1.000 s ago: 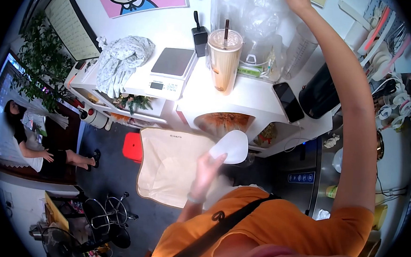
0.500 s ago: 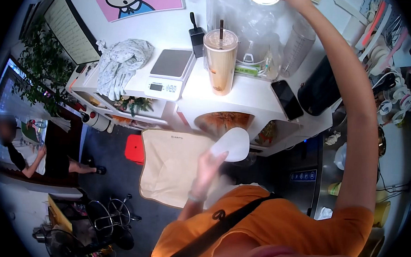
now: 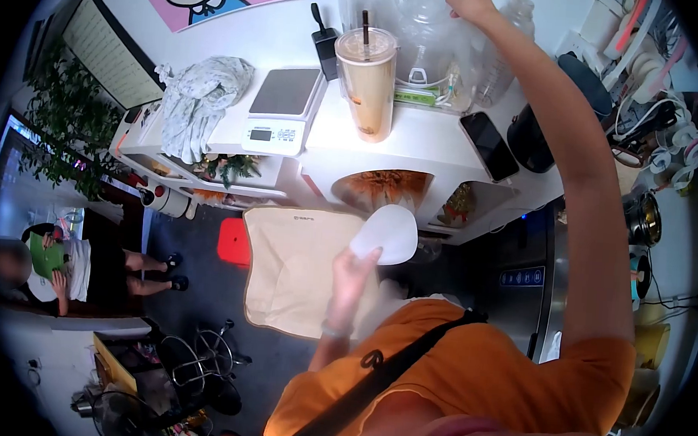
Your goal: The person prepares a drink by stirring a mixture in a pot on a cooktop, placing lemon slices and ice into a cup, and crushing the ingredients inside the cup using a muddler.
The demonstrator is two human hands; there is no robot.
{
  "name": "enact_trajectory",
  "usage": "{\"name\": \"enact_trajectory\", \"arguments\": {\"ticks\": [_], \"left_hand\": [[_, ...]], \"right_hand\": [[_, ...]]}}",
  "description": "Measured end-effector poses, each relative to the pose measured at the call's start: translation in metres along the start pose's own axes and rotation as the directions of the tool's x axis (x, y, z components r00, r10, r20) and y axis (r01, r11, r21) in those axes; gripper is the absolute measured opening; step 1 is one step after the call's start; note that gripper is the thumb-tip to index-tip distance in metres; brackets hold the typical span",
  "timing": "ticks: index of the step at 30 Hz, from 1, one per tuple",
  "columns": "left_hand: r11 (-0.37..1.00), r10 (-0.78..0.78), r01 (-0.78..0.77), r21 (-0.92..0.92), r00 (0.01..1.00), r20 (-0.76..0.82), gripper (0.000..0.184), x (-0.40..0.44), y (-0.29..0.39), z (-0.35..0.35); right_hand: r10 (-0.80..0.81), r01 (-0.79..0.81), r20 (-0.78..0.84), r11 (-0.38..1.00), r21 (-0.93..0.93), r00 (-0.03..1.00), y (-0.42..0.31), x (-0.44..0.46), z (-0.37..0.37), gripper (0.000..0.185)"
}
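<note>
My left hand (image 3: 349, 280) is closed on the edge of a white rounded flat piece (image 3: 386, 235), held over the beige mat. At the top, my right hand (image 3: 470, 3) reaches in with its fingers pinched beside a clear plastic bag (image 3: 362, 1); what they grip is too unclear to tell. Below that hand, a tall lidded cup (image 3: 366, 87) with a dark straw stands on the white counter (image 3: 325, 156). A phone (image 3: 489, 145) lies to the cup's right and a white digital scale (image 3: 277, 134) is to its left.
A beige mat (image 3: 293, 274) lies above the floor by a red stool (image 3: 233, 241). A patterned cloth (image 3: 200, 101) rests at the counter's left. Another person (image 3: 78, 269) stands at the far left, holding something green. A wheeled chair base (image 3: 208, 357) is at lower left.
The view has shifted slightly. A bright round shape near my right hand, seen half a second ago, no longer shows. At the left, the other person has gone from seated to standing.
</note>
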State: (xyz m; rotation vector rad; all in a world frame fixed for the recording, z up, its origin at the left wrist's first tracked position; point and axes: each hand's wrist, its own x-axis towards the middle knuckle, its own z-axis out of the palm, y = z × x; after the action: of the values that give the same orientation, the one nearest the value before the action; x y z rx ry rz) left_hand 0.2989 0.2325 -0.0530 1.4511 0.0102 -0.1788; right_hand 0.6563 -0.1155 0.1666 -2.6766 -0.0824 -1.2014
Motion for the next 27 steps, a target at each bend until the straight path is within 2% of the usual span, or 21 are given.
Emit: {"name": "enact_trajectory", "arguments": {"ticks": [2, 3, 5, 6, 8, 9, 11, 13, 14, 16, 18, 19, 20, 21, 22, 23, 24, 26, 27], "left_hand": [[1.0, -0.009, 0.009, -0.009, 1.0, 0.017, 0.025, 0.004, 0.003, 0.005], [1.0, 0.001, 0.0, -0.011, 0.999, 0.034, 0.025, 0.006, 0.006, 0.008], [1.0, 0.01, -0.009, -0.012, 0.998, 0.063, 0.025, 0.009, 0.013, 0.016], [1.0, 0.019, -0.019, -0.007, 0.995, 0.096, 0.025, 0.011, 0.016, 0.021], [1.0, 0.026, -0.026, 0.0, 0.99, 0.14, 0.025, 0.015, 0.02, 0.03], [1.0, 0.03, -0.03, -0.001, 0.983, 0.181, 0.025, 0.016, 0.022, 0.034], [0.999, 0.03, -0.033, 0.007, 0.969, 0.244, 0.025, 0.02, 0.023, 0.044], [0.998, 0.027, -0.044, 0.046, 0.947, 0.32, 0.024, 0.023, 0.025, 0.058], [0.997, 0.01, -0.035, 0.063, 0.935, 0.354, 0.024, 0.023, 0.029, 0.068], [1.0, -0.001, 0.012, -0.021, 0.888, 0.459, 0.024, 0.019, 0.041, 0.093], [0.997, -0.063, 0.077, 0.001, 0.815, 0.576, 0.025, 0.021, 0.046, 0.118], [0.993, -0.095, 0.119, 0.003, 0.777, 0.622, 0.025, 0.023, 0.046, 0.132], [0.986, -0.134, 0.167, 0.015, 0.735, 0.665, 0.025, 0.022, 0.045, 0.147], [0.964, -0.15, 0.263, -0.05, 0.684, 0.714, 0.024, 0.018, 0.047, 0.164], [0.967, -0.161, 0.253, -0.011, 0.644, 0.748, 0.022, 0.018, 0.046, 0.179], [0.965, -0.193, 0.257, 0.044, 0.59, 0.784, 0.021, 0.018, 0.045, 0.194], [0.961, -0.227, 0.257, 0.099, 0.537, 0.813, 0.021, 0.016, 0.044, 0.209], [0.938, -0.305, 0.294, 0.184, 0.449, 0.84, 0.022, 0.009, 0.038, 0.238], [0.936, -0.303, 0.289, 0.199, 0.379, 0.875, 0.025, 0.006, 0.034, 0.252]], "right_hand": [[0.097, -0.112, 0.084, 0.973, 0.2, 0.992, -0.02, -0.006, -0.042, 0.045], [0.107, -0.12, 0.078, 0.974, 0.192, 0.991, -0.026, -0.01, -0.06, 0.045], [0.194, -0.253, 0.21, 0.919, 0.303, 0.958, -0.036, -0.021, -0.093, 0.047], [0.204, -0.26, 0.206, 0.92, 0.295, 0.957, -0.04, -0.027, -0.109, 0.047], [0.219, -0.419, 0.419, 0.774, 0.475, 0.881, -0.045, -0.042, -0.138, 0.046], [0.233, -0.427, 0.416, 0.774, 0.468, 0.879, -0.045, -0.052, -0.148, 0.046], [0.133, -0.524, 0.549, 0.544, 0.655, 0.825, -0.042, -0.074, -0.168, 0.045], [0.106, -0.544, 0.553, 0.403, 0.736, 0.826, -0.046, -0.102, -0.191, 0.039], [0.147, -0.556, 0.547, 0.397, 0.731, 0.824, -0.047, -0.119, -0.207, 0.039], [0.235, -0.563, 0.534, 0.554, 0.613, 0.812, -0.045, -0.157, -0.239, 0.03], [0.319, -0.512, 0.424, 0.699, 0.499, 0.848, -0.024, -0.206, -0.262, 0.019], [0.363, -0.519, 0.4, 0.747, 0.416, 0.842, -0.019, -0.229, -0.279, 0.022], [0.409, -0.518, 0.321, 0.706, 0.482, 0.855, -0.012, -0.258, -0.289, 0.02], [0.467, -0.518, 0.234, 0.703, 0.488, 0.853, -0.009, -0.286, -0.299, 0.015], [0.511, -0.508, 0.14, 0.71, 0.488, 0.848, -0.007, -0.31, -0.312, 0.011], [0.569, -0.563, 0.109, 0.734, 0.38, 0.815, -0.007, -0.333, -0.327, 0.015], [0.616, -0.585, -0.001, 0.749, 0.313, 0.788, -0.017, -0.353, -0.34, 0.013], [0.603, -0.538, -0.182, 0.785, 0.308, 0.776, -0.025, -0.395, -0.355, 0.012], [0.576, -0.528, -0.238, 0.815, 0.239, 0.782, -0.031, -0.412, -0.363, 0.013]]}}
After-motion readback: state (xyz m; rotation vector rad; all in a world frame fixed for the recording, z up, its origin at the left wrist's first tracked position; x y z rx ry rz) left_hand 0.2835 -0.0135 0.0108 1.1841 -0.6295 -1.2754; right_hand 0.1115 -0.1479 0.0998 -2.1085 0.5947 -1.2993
